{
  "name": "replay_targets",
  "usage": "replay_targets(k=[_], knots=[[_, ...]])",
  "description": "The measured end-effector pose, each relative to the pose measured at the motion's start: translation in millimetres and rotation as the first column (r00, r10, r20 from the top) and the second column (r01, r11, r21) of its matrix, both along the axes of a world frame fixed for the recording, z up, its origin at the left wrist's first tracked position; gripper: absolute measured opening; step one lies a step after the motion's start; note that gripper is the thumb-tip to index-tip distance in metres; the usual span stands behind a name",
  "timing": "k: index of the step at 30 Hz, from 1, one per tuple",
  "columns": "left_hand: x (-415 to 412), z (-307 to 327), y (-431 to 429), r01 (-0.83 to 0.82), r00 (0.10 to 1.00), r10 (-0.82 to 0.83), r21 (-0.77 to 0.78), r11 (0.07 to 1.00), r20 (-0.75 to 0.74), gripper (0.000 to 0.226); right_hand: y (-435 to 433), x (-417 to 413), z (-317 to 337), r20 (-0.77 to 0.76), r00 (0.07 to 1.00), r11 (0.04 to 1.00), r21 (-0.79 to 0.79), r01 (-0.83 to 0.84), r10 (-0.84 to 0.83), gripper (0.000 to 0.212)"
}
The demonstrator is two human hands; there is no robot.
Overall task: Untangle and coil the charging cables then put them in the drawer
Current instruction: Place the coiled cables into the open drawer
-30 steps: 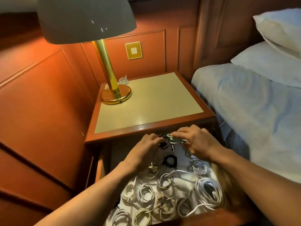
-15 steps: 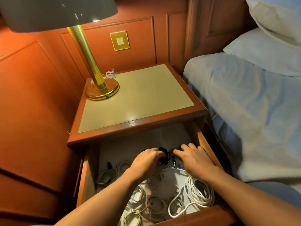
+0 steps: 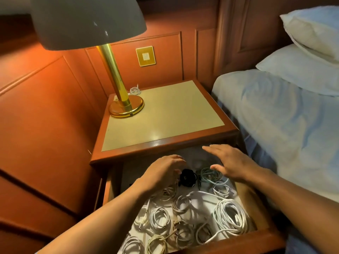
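Observation:
The open drawer [image 3: 256, 237] of the wooden nightstand holds several coiled white cables [image 3: 230, 218]. A small black coiled cable [image 3: 187, 177] lies near the drawer's back, with a pale green coil [image 3: 208, 174] beside it. My left hand [image 3: 161, 173] hovers just left of the black coil with relaxed fingers and holds nothing. My right hand [image 3: 229, 162] is lifted above the green coil, fingers straight and spread, empty.
A brass lamp [image 3: 124, 105] with a grey shade stands on the nightstand top [image 3: 165, 114]; a small white cable [image 3: 135, 90] lies behind its base. A bed with pale blue sheet [image 3: 284, 125] and pillows sits right. Wood panelling closes the left and back.
Both hands have let go of the black and green coils and lifted away from them. The coils now lie in the drawer's back part.

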State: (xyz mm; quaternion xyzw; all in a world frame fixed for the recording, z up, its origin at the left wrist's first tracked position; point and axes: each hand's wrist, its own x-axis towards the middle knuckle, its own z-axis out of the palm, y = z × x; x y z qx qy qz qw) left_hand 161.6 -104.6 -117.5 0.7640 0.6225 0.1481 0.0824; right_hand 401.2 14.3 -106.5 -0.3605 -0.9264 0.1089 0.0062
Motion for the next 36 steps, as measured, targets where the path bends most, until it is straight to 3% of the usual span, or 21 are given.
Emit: replay_targets(k=[7,18,26,36], knots=[[-23,57,12,-0.126,0.991,0.129,0.135,0.983,-0.015,0.038,17,-21,54,-0.094,0.995,0.997,0.077,-0.016,0.023,0.077],[-114,94,54,-0.359,0.92,0.386,0.239,0.902,-0.072,0.048,70,-114,78,-0.075,0.993,0.993,0.078,-0.086,0.092,0.076],[-211,82,98,-0.519,0.843,0.535,0.177,0.837,-0.057,0.052,140,-219,62,-0.127,0.977,0.982,0.099,-0.159,0.171,0.071],[-282,39,131,-0.529,0.847,0.531,0.164,0.833,0.033,0.051,223,-379,38,-0.222,0.945,0.965,0.159,-0.209,0.242,0.055]])
